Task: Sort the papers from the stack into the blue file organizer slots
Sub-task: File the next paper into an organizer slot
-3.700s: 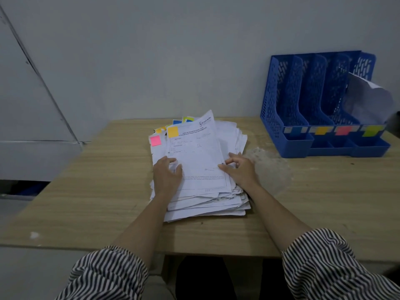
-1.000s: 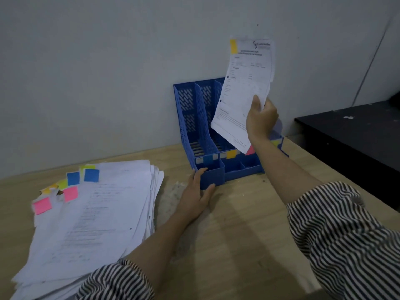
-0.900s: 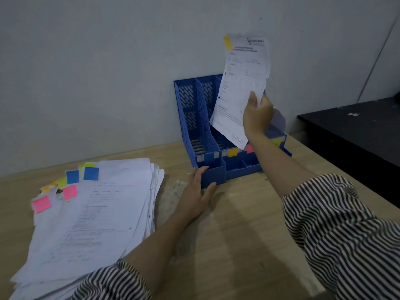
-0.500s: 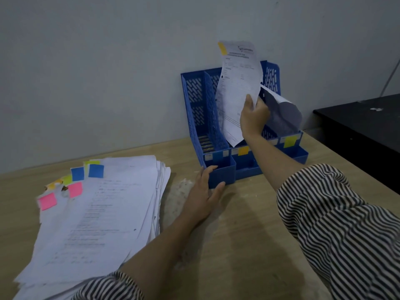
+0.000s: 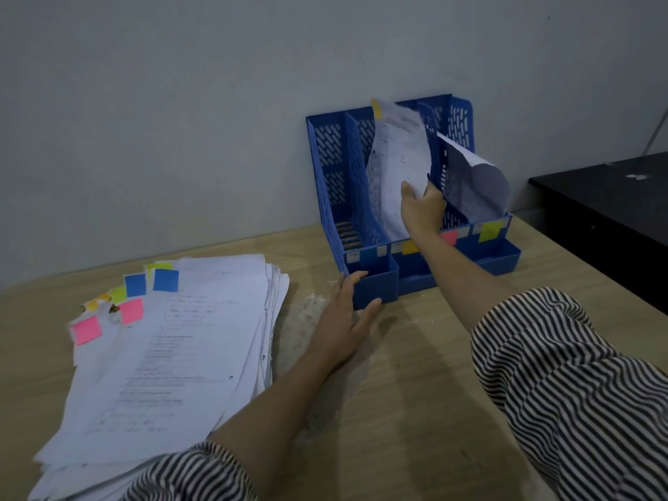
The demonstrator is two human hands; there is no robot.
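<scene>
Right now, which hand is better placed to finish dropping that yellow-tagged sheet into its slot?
Right. The right hand already grips the yellow-tagged sheet partway inside the blue organizer, while the left hand braces the organizer's front corner.

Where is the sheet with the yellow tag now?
In the head view, the sheet stands in the organizer's second slot from the left, held by the right hand.

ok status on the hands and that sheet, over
Right hand grips yellow-tagged sheet, partway into organizer's second slot. Left hand braces organizer's front corner. Curled paper in far-right slot, clear of it.
</scene>
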